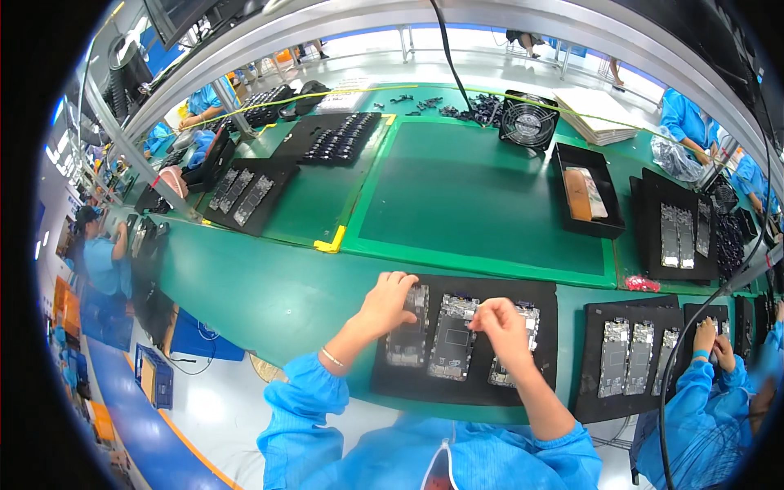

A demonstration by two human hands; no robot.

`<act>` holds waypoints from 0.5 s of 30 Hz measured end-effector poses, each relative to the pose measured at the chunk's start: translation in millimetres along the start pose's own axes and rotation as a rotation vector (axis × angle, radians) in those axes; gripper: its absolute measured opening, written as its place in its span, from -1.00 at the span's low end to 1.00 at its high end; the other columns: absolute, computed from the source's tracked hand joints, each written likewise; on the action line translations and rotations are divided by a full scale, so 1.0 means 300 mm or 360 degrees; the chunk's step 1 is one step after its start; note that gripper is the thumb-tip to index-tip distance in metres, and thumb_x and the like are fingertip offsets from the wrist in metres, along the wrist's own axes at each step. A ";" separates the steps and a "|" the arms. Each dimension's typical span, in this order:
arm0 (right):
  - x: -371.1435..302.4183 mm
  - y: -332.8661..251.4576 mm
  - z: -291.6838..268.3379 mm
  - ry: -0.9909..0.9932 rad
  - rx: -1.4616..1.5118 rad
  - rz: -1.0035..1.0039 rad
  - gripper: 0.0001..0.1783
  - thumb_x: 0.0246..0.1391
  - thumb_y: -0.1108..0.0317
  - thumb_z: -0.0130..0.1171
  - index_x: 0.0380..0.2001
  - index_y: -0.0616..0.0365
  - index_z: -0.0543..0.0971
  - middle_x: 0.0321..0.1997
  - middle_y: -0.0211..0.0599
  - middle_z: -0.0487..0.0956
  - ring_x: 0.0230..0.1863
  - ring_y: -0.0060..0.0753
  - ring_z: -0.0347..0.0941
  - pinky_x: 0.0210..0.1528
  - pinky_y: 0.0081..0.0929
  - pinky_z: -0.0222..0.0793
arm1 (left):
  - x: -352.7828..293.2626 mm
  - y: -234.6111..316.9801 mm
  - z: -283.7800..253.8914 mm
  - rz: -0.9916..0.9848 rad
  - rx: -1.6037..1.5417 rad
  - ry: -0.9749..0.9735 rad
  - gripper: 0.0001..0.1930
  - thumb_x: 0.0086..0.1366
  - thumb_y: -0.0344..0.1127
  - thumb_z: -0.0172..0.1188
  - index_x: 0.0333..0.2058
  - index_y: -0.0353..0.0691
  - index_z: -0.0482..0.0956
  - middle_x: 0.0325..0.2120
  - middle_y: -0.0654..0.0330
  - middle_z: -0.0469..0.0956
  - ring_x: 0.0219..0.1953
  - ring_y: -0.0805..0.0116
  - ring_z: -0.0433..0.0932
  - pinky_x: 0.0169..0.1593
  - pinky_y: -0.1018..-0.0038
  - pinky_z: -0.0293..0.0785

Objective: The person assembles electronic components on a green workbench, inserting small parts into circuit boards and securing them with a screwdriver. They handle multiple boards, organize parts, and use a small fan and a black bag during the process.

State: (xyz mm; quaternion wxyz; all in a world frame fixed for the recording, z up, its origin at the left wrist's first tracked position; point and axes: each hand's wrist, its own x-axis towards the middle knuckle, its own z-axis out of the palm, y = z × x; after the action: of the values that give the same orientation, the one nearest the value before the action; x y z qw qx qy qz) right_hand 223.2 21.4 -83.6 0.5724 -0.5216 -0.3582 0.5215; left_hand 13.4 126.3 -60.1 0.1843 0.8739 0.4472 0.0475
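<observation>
In front of me a black foam mat (523, 394) carries three phone-sized circuit boards side by side. My left hand (385, 309) is at the left board (406, 347), thumb and fingers apart over its upper left edge. That board looks smeared. The middle board (452, 339), dark with silvery parts at its top end, lies flat. At its upper right corner my right hand (501, 328) is closed in a pinch. Whatever is between those fingertips is too small to make out. My right hand and wrist partly cover the right board (500, 372).
Another mat with boards (626, 357) lies to the right, where a co-worker's hands (713, 343) work. Beyond stand a black open box (586, 214), a small black fan (529, 120) and a tray of dark parts (341, 139). A black cable (684, 327) hangs at the right.
</observation>
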 end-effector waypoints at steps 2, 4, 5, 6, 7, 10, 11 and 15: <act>0.028 0.035 0.065 -0.0044 -0.0028 0.0041 -0.84 0.14 0.38 0.02 -0.30 0.27 0.42 -0.38 -0.29 0.53 -0.34 -0.51 0.53 -0.25 -0.57 0.46 | -0.034 -0.008 -0.010 0.0051 -0.0242 0.0071 -0.42 -0.11 -0.35 0.36 -0.05 -0.14 0.38 -0.05 0.14 0.37 0.06 0.11 0.28 0.07 0.29 0.31; 0.049 0.046 0.128 -0.0072 -0.0052 0.0083 -0.81 0.14 0.35 0.02 -0.29 0.28 0.43 -0.38 -0.27 0.54 -0.33 -0.51 0.54 -0.27 -0.57 0.47 | -0.081 -0.008 -0.039 0.0152 -0.0401 0.0205 -0.45 -0.11 -0.40 0.36 -0.07 -0.15 0.40 -0.06 0.14 0.38 0.04 0.14 0.31 0.04 0.31 0.38; 0.061 0.039 0.152 -0.0099 -0.0078 0.0060 -0.81 0.14 0.34 0.02 -0.29 0.28 0.43 -0.38 -0.26 0.55 -0.33 -0.51 0.54 -0.27 -0.57 0.47 | -0.100 -0.006 -0.056 0.0205 -0.0479 0.0270 -0.46 -0.10 -0.42 0.36 -0.08 -0.15 0.42 -0.07 0.14 0.38 0.03 0.16 0.33 0.02 0.31 0.42; 0.069 0.034 0.173 -0.0131 -0.0117 0.0042 -0.80 0.14 0.34 0.02 -0.29 0.28 0.43 -0.38 -0.26 0.55 -0.33 -0.51 0.54 -0.27 -0.57 0.47 | -0.119 -0.008 -0.062 0.0230 -0.0536 0.0321 -0.47 -0.11 -0.46 0.36 -0.09 -0.16 0.42 -0.07 0.16 0.39 0.05 0.17 0.32 0.00 0.35 0.45; 0.072 0.034 0.192 -0.0163 -0.0156 0.0024 -0.80 0.14 0.34 0.02 -0.29 0.28 0.43 -0.38 -0.25 0.55 -0.33 -0.52 0.54 -0.28 -0.58 0.47 | -0.132 -0.011 -0.063 0.0259 -0.0556 0.0355 -0.47 -0.11 -0.46 0.36 -0.08 -0.16 0.42 -0.07 0.16 0.39 0.05 0.17 0.32 0.01 0.34 0.45; 0.073 0.053 0.227 -0.0159 -0.0179 -0.0027 -0.80 0.14 0.32 0.03 -0.30 0.27 0.46 -0.39 -0.30 0.56 -0.33 -0.56 0.52 -0.27 -0.59 0.43 | -0.154 -0.012 -0.065 0.0333 -0.0587 0.0444 -0.46 -0.11 -0.46 0.37 -0.08 -0.16 0.42 -0.06 0.16 0.38 0.06 0.17 0.31 0.02 0.32 0.44; 0.071 0.054 0.234 -0.0158 -0.0217 -0.0052 -0.79 0.14 0.32 0.03 -0.30 0.27 0.46 -0.39 -0.31 0.56 -0.33 -0.56 0.51 -0.26 -0.60 0.41 | -0.157 -0.008 -0.067 0.0349 -0.0578 0.0462 -0.46 -0.11 -0.46 0.37 -0.08 -0.16 0.42 -0.06 0.16 0.38 0.06 0.17 0.31 0.02 0.32 0.44; 0.050 0.040 0.236 -0.0187 -0.0248 -0.0081 -0.78 0.12 0.32 0.06 -0.29 0.28 0.49 -0.38 -0.33 0.57 -0.34 -0.59 0.48 -0.23 -0.61 0.39 | -0.169 -0.017 -0.058 0.0343 -0.0584 0.0504 -0.46 -0.11 -0.48 0.36 -0.08 -0.16 0.42 -0.06 0.16 0.38 0.06 0.16 0.31 0.02 0.32 0.44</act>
State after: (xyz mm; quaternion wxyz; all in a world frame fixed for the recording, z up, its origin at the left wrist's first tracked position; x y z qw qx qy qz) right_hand 155.9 50.8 -83.3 0.5211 -0.5238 -0.4439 0.5070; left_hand -25.0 93.2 -41.7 0.2612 0.8501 0.3588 0.2834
